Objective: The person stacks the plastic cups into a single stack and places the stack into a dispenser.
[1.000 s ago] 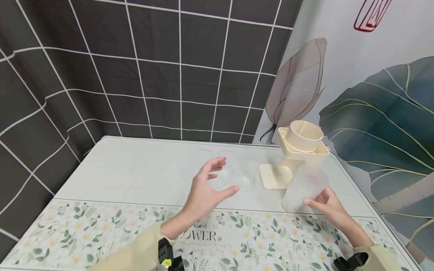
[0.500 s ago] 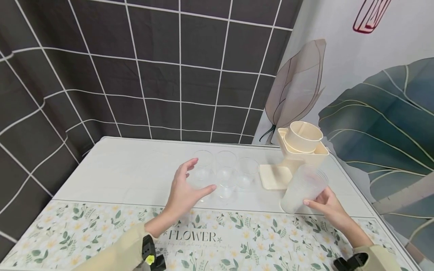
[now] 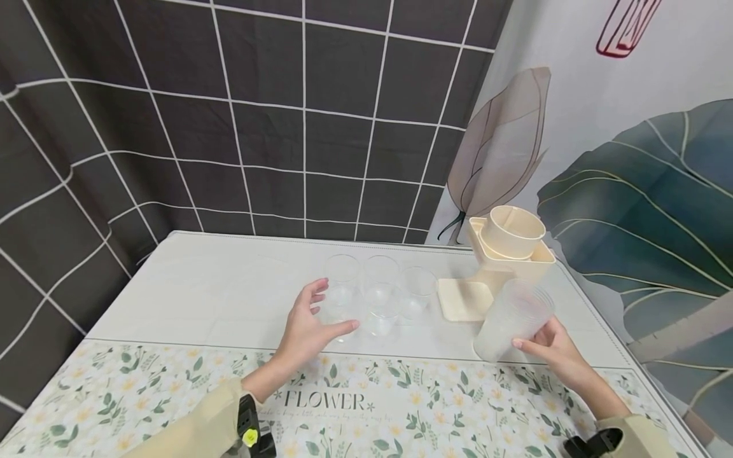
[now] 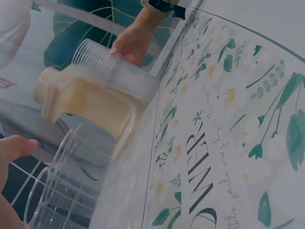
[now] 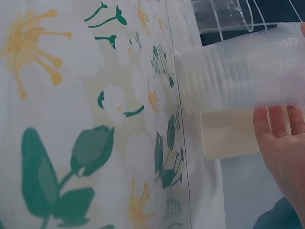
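Observation:
Several clear plastic cups, among them the front middle cup point(image 3: 382, 308), stand grouped mid-table. My left hand point(image 3: 302, 331) is at the front left cup point(image 3: 342, 308), thumb and fingers spread on either side; contact is unclear. In the left wrist view, a gap shows between the thumb point(image 4: 21, 146) and the nearest cup rim. My right hand point(image 3: 552, 346) grips a tilted stack of nested clear plastic cups point(image 3: 512, 324), thumb in front. Fingers point(image 5: 276, 124) press against the stack's side in the right wrist view.
Behind the cup stack stands a cream plastic holder point(image 3: 504, 270) with a round cup-like top and a flat base plate point(image 3: 465, 300). A flower-printed mat point(image 3: 189, 394) covers the table's front. A dark grid curtain point(image 3: 258, 127) hangs behind.
My left hand has moved left from the front middle cup to the front left cup, then slightly lower. My right hand and its cup stack have stayed put.

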Action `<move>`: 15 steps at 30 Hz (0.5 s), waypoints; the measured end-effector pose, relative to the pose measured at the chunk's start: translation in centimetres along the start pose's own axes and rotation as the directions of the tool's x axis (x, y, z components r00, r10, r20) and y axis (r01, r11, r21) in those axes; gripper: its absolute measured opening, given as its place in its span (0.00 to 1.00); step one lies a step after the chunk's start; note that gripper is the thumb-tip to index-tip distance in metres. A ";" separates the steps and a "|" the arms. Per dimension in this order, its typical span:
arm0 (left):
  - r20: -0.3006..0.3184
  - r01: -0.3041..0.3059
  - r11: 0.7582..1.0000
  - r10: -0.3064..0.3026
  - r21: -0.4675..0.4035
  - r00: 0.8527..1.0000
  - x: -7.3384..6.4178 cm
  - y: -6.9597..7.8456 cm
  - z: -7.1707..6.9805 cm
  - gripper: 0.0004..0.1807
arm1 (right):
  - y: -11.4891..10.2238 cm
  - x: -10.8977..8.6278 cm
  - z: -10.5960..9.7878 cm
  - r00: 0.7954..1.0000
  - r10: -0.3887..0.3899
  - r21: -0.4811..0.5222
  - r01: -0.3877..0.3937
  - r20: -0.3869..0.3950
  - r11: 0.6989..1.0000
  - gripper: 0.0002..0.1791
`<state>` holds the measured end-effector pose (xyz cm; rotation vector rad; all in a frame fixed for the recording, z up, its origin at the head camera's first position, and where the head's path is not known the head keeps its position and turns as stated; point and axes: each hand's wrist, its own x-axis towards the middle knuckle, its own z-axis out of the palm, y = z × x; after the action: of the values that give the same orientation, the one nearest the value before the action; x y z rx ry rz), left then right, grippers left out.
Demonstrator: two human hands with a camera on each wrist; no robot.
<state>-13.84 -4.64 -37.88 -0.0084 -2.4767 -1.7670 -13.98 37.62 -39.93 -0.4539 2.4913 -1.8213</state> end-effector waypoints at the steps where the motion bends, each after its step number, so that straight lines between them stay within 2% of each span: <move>1: 0.006 0.003 1.000 -0.003 0.002 1.000 0.0 -0.1 0.1 0.51 | 0.0 0.0 0.0 1.000 0.002 -0.002 -0.002 0.000 1.000 0.40; 10: 0.051 0.044 0.999 -0.045 0.021 0.998 0.3 -0.9 0.4 0.51 | 0.0 -0.1 0.0 1.000 0.008 -0.018 -0.008 -0.005 1.000 0.41; 15: 0.057 0.053 0.999 -0.054 0.010 0.997 0.4 -1.3 0.6 0.49 | 0.0 0.0 0.0 1.000 0.005 -0.015 -0.005 -0.006 1.000 0.41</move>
<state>-14.41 -4.56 -39.23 0.0081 -2.5474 -1.8024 -13.95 37.62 -39.94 -0.4438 2.5097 -1.8055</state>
